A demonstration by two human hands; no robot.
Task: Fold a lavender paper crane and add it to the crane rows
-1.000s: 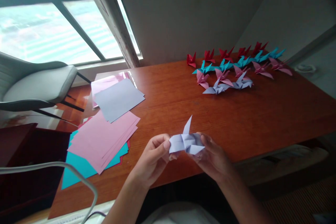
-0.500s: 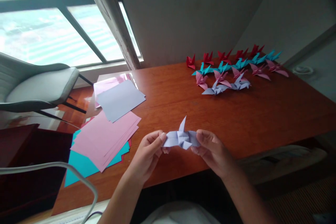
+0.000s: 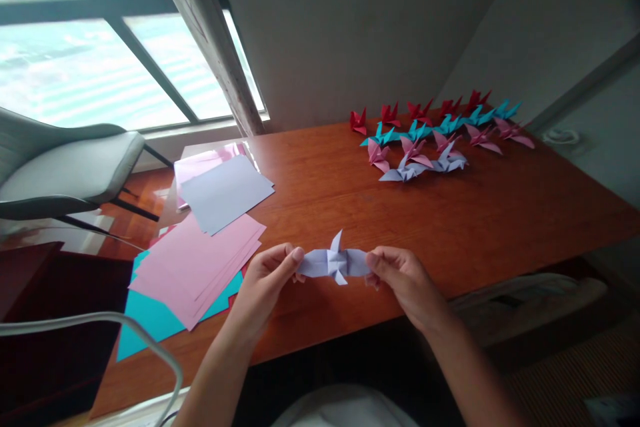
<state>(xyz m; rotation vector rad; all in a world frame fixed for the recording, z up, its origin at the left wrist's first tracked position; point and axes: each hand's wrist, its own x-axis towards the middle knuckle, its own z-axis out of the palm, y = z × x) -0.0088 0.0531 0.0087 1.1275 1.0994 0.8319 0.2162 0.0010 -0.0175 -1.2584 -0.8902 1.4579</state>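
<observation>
A lavender paper crane (image 3: pixel 334 261) is stretched between my two hands just above the near part of the wooden table (image 3: pixel 475 213). My left hand (image 3: pixel 265 280) pinches its left wing tip. Its right wing tip is pinched by my right hand (image 3: pixel 400 277). The crane's wings lie spread out flat to the sides, and one pointed tip stands up at the middle.
Loose sheets lie at the table's left: a pink stack (image 3: pixel 200 263) over teal sheets (image 3: pixel 150 320), and a lavender sheet (image 3: pixel 225 190) further back. Several finished cranes (image 3: pixel 430 137), red, teal, pink and lavender, stand in rows at the far right. A grey chair (image 3: pixel 65 167) is by the window.
My hands have drawn apart, pulling the crane's wings out sideways so it is wider and flatter. The view has shifted slightly.
</observation>
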